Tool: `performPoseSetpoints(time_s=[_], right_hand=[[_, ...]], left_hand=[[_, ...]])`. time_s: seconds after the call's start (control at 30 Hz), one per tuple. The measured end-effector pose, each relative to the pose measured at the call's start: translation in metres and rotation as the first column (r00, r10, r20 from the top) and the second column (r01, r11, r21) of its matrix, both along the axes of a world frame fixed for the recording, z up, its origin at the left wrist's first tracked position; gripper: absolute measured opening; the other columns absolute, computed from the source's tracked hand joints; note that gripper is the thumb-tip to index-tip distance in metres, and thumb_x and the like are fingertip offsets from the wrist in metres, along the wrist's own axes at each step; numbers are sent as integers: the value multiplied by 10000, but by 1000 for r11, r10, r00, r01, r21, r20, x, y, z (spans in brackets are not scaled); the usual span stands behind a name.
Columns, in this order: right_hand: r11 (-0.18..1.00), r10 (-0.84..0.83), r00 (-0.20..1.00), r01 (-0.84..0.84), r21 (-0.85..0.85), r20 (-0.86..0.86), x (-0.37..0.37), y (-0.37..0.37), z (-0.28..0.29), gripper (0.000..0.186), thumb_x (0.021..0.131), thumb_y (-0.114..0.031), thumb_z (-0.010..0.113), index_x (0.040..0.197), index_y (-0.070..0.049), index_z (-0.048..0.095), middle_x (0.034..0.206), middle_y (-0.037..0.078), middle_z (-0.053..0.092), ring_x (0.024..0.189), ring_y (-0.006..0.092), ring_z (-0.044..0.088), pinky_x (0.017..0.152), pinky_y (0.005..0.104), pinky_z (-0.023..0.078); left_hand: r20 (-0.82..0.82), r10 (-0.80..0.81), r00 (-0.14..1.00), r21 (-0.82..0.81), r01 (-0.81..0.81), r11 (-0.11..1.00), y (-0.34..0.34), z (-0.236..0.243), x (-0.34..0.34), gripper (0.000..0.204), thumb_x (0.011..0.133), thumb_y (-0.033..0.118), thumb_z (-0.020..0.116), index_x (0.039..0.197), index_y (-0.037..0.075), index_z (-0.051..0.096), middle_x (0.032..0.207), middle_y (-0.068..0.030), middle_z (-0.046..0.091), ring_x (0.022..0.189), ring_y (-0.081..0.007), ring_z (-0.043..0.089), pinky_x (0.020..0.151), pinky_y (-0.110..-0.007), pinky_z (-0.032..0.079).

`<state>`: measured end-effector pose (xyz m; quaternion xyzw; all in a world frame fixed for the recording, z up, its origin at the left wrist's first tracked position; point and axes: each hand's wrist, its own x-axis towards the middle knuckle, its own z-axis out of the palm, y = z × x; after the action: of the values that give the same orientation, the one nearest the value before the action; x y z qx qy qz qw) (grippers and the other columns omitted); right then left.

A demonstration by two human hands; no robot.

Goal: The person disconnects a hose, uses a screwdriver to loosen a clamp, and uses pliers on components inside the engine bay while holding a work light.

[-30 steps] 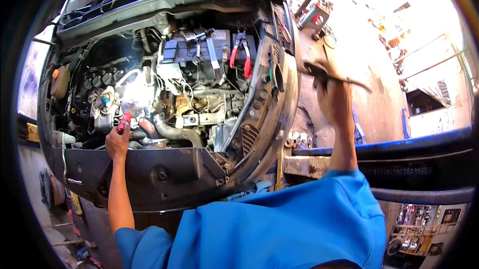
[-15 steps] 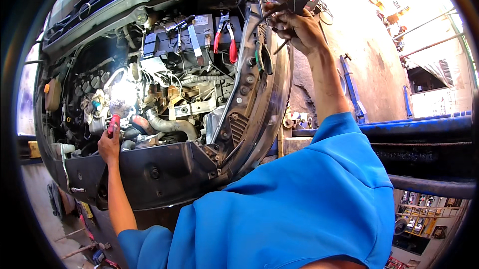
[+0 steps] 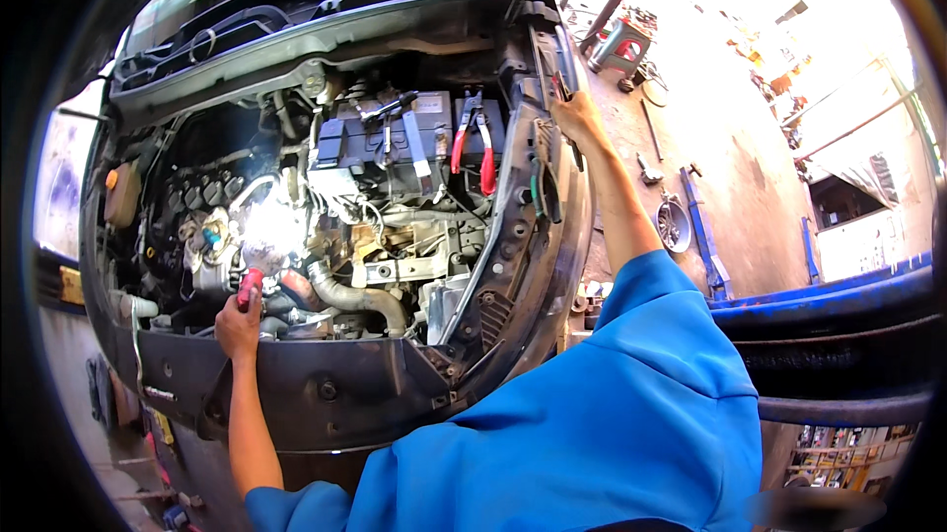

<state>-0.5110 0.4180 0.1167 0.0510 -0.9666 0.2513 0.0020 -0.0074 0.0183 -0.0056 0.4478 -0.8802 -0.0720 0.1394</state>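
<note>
My left hand [image 3: 238, 330] is closed round a red flashlight [image 3: 251, 285] at the front of the engine bay, its bright beam falling on the engine [image 3: 271, 231]. Over at the right fender [image 3: 523, 256], my right hand [image 3: 579, 121] is low on the edge with its fingers bent. Something dark with a bit of red [image 3: 560, 86] shows at those fingertips, too small to name. Just below that hand, a green-and-black handled tool [image 3: 537, 187] rests on the fender. Pliers with red handles [image 3: 486, 167] lie on the black battery [image 3: 431, 125].
Beside the pliers, more metal tools [image 3: 415, 145] lie across the battery. A thick grey hose [image 3: 370, 303] curves through the bay behind the black front panel [image 3: 306, 384]. On the floor to the right are a round metal bowl [image 3: 673, 224], a blue bar [image 3: 702, 236] and a grey-and-red machine [image 3: 623, 47].
My right hand has come down from a raised position, where it held dark tools, to the fender edge. The left hand keeps the flashlight on the engine. The view has shifted slightly.
</note>
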Motion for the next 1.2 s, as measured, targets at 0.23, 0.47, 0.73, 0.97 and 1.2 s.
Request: performPoseSetpoints(time_s=[0.23,0.47,0.73,0.97,1.2], right_hand=[[952,-3,988,50,302,-154,21,-40,-38,364,833,-219,583,1087,41,618,1200,290,559,1111,413,594,903,489,513],[831,124,965,26,556,-230,28,-53,-36,318,849,-168,578,1111,-4,651,1226,201,565,1165,372,538,927,492,453],[846,510,860,-494,203,-33,110,-127,-47,396,876,-317,654,1046,22,541,1057,276,614,881,417,672,736,491,551],[785,518,855,-487,383,26,143,-173,-92,540,879,-387,656,1148,36,457,945,250,681,866,396,689,729,477,561],[808,537,842,-531,254,53,155,-173,-86,473,864,-300,673,1101,47,457,859,253,683,849,419,677,732,497,529]], left_hand=[[-25,16,1000,4,-16,1000,2,5,-3,561,828,627,591,778,74,671,723,-201,661,736,-435,641,649,-528,484],[-58,-4,998,16,5,1000,6,13,-2,526,821,581,625,752,60,653,705,-208,647,712,-431,633,628,-519,482],[86,3,996,67,-9,998,-1,6,5,597,815,643,574,772,54,662,739,-206,662,738,-423,645,662,-529,493],[180,-132,975,187,98,977,26,59,12,561,793,610,641,898,60,685,810,-202,680,806,-397,659,698,-491,506],[-31,-92,995,98,95,991,40,57,36,522,819,482,701,1098,42,660,850,-172,693,813,-367,666,701,-458,509]])
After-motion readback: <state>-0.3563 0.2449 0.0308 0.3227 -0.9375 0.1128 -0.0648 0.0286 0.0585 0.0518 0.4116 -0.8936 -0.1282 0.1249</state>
